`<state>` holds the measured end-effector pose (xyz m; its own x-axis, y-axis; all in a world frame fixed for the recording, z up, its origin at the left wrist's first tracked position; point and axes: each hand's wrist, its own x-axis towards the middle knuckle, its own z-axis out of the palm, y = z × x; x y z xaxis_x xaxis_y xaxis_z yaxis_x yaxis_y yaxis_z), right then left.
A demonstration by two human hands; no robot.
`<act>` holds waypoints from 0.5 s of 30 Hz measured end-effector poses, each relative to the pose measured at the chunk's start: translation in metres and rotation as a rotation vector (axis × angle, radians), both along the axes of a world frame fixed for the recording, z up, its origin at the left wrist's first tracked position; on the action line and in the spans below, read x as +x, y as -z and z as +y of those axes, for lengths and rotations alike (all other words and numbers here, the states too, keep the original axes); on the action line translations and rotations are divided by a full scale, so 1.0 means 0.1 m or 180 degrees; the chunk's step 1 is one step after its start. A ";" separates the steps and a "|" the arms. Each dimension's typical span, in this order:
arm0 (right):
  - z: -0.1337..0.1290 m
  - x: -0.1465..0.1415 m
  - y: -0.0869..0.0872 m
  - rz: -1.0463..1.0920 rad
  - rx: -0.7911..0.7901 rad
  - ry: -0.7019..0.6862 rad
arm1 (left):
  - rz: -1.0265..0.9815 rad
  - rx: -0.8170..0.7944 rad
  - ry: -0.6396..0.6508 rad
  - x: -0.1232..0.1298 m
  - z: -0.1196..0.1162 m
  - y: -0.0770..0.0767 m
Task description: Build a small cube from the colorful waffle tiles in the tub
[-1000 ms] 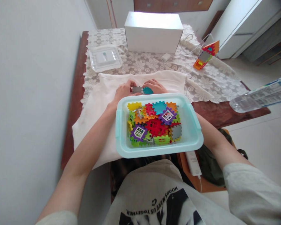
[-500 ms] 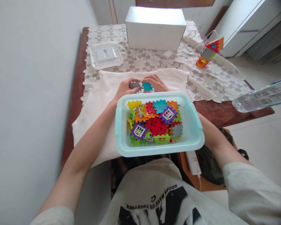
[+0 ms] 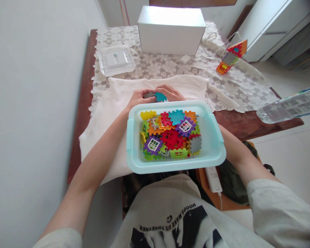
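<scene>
Just beyond the bin, above the white cloth (image 3: 111,110), my left hand (image 3: 138,99) is closed on a grey interlocking toy tile (image 3: 150,97). My right hand (image 3: 170,93) grips a teal interlocking tile (image 3: 160,97), its fingers curled over the far side. The toothed edges of the two tiles meet, or nearly so; whether they are locked together I cannot tell. In front of my hands is a light teal plastic bin (image 3: 213,156), holding many coloured toothed tiles, among them a red window tile (image 3: 172,137) and a purple window tile (image 3: 153,144). The bin's rim partly hides my right wrist.
A white box (image 3: 170,38) stands at the back, with a clear plastic lid (image 3: 116,61) to its left. At the right are an assembled tile house (image 3: 231,58) and a clear bottle (image 3: 286,106). A wall (image 3: 41,86) runs along the left.
The grey and teal tiles have come together, closing the gap between them. My right hand has shifted slightly left toward my left hand. The bin stays in place.
</scene>
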<state>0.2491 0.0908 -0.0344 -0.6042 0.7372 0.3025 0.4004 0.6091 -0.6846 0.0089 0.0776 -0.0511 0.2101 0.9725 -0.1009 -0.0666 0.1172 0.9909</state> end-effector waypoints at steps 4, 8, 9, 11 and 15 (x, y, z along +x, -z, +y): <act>-0.01 0.00 -0.01 -0.0152 -0.0188 0.0056 | 0.0074 -0.0012 0.0115 -0.01 0.00 0.03; -0.01 0.00 0.00 -0.0013 -0.0045 -0.0117 | 0.0273 0.0077 0.0124 -0.03 0.02 0.07; 0.00 0.00 0.00 -0.0035 -0.0012 -0.0127 | 0.0321 0.0112 0.0106 -0.04 0.02 0.08; 0.00 0.01 -0.01 -0.0176 -0.0034 -0.0115 | 0.0398 0.0211 0.0040 -0.04 0.01 0.09; -0.06 -0.02 0.00 -0.0140 -0.0132 0.0108 | 0.0441 0.0309 0.0028 -0.03 0.01 0.11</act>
<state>0.2474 0.0845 -0.0346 -0.5906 0.7689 0.2448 0.4508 0.5660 -0.6902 0.0059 0.0786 -0.0616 0.2093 0.9772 -0.0353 0.0722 0.0205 0.9972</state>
